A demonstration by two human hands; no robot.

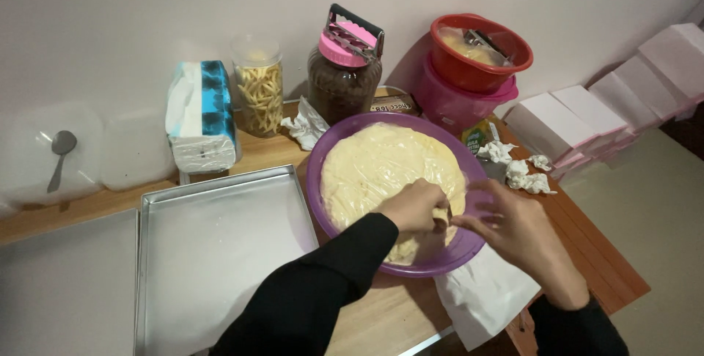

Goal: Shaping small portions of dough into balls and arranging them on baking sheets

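A purple bowl (330,143) full of pale yellow dough (381,162) under clear plastic film stands on the wooden table. My left hand (416,206), in a black sleeve, is closed on a small piece of dough at the bowl's near side. My right hand (513,228) is beside it over the bowl's near right rim, fingers pinching toward the same piece of dough.
Two metal baking trays (220,253) lie left of the bowl. Behind stand a tissue pack (202,114), a jar of sticks (258,92), a dark jar with a pink lid (343,77) and stacked red and pink bowls (469,70). White boxes (587,114) sit right; a white cloth (484,294) lies near.
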